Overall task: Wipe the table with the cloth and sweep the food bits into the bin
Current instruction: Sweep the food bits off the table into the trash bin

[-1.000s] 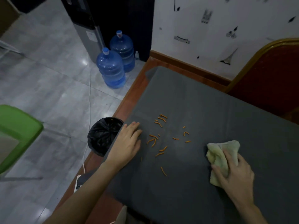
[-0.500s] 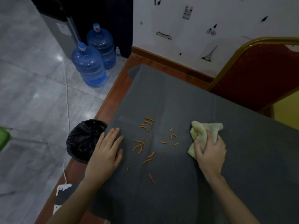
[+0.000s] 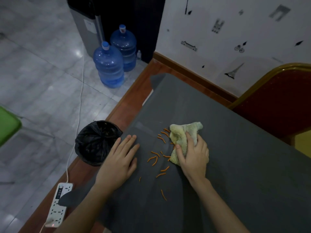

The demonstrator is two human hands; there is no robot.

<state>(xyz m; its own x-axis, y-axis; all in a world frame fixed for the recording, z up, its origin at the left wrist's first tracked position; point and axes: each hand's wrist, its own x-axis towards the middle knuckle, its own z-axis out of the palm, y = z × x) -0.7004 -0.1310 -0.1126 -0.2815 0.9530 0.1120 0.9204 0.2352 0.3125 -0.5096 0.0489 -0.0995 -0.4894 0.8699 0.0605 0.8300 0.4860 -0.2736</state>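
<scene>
A grey-covered table [image 3: 235,157] fills the right of the view. My right hand [image 3: 193,155] presses down on a crumpled pale yellow cloth [image 3: 181,135], gripping it. Several orange food bits [image 3: 155,158] lie scattered just left of the cloth, some touching its edge. My left hand [image 3: 121,160] rests flat on the table near its left edge, fingers apart, holding nothing. A round bin with a black liner [image 3: 96,142] stands on the floor right beside the table's left edge, next to my left hand.
A white power strip [image 3: 58,204] with its cable lies on the floor below the bin. Two blue water jugs [image 3: 109,64] stand by a dispenser at the back. A red chair [image 3: 277,101] stands at the table's far right, a green stool [image 3: 8,125] at far left.
My right hand has slid the cloth leftward across the table until it reaches the food bits. My left hand has stayed flat by the table's edge.
</scene>
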